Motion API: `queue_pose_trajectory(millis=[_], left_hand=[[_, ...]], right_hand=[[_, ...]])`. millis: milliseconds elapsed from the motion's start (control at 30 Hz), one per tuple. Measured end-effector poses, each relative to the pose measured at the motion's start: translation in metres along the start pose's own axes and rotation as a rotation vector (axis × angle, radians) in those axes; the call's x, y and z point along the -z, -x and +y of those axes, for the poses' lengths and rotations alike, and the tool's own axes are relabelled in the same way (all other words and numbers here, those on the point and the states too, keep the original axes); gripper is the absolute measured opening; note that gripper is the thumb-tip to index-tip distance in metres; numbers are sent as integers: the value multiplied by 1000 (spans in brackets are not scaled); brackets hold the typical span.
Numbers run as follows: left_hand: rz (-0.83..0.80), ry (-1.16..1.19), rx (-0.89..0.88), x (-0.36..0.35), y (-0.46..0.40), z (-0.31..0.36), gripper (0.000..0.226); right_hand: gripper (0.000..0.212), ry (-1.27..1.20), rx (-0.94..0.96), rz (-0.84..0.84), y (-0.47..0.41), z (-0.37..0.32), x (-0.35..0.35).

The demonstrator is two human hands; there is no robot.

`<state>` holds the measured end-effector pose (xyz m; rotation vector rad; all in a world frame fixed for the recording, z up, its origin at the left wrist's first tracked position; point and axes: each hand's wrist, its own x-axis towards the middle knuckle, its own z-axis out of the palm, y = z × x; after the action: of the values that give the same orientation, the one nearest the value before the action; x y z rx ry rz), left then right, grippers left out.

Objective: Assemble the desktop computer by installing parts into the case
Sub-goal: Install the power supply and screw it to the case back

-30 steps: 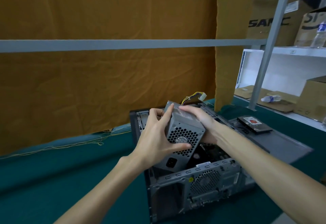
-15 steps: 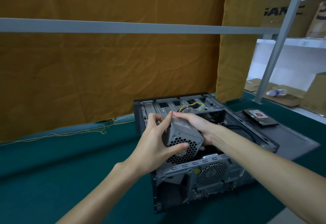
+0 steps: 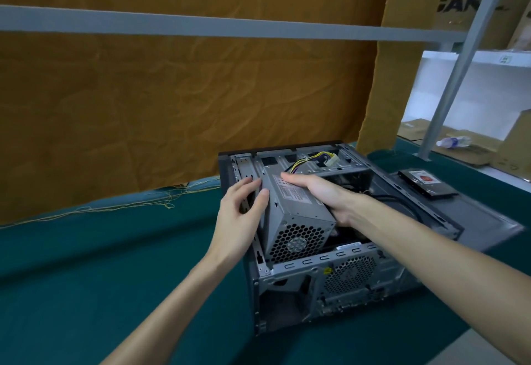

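Power supply [image 3: 298, 215] tilted in case [image 3: 344, 275]; right hand [image 3: 321, 195] grip curled round it; left hand [image 3: 244, 209] fingers spread against its side

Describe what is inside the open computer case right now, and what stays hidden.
Inside the computer case: a tilted grey power supply, its coloured cables, a black cable. The board beneath is covered.

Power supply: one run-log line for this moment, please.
step: seating power supply in case | right hand: holds it on top | left hand: fingers touch its side | state: tilted, not seated
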<state>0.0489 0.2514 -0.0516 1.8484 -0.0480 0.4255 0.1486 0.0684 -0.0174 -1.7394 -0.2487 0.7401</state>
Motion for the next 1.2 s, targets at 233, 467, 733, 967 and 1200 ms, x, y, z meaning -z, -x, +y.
queue_pose_trajectory(millis=[233, 467, 733, 967, 1200], left_hand=[[-12, 25, 79, -6, -2, 5, 47], [7, -3, 115, -14, 1, -3, 60], [170, 198, 283, -11, -4, -15, 54], [163, 215, 420, -13, -8, -19, 54], [146, 191, 424, -13, -9, -23, 53]], right_hand=[[41, 51, -19, 56, -1, -9, -2], [42, 208, 8, 213, -18, 1, -21], [67, 412, 25, 217, -31, -3, -24], [103, 371, 2, 349, -37, 4, -30], [104, 212, -27, 362, -36, 7, -42]])
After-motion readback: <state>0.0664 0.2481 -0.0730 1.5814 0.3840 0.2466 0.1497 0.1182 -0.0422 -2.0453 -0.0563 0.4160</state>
